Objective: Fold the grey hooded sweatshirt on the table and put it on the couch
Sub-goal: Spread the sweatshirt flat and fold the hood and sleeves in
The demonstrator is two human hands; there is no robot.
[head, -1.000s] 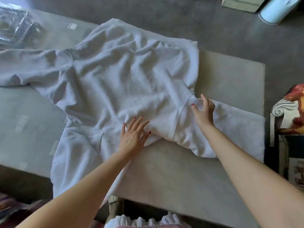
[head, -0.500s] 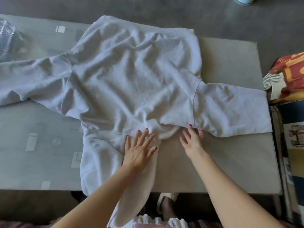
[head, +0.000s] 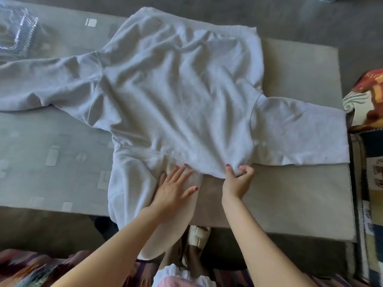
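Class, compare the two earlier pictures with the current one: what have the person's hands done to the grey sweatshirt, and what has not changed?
The right hand left the sleeve seam, came toward the near edge and closed, pinching a fold of the sweatshirt. The left hand slid slightly nearer and remains flat and open on the hood. The sweatshirt still lies spread on the table, both sleeves out, unfolded.

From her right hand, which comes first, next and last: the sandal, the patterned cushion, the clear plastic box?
From the right hand:
1. Sandal, just below, under the table edge.
2. Cushion, off to the right.
3. Plastic box, far upper left corner.
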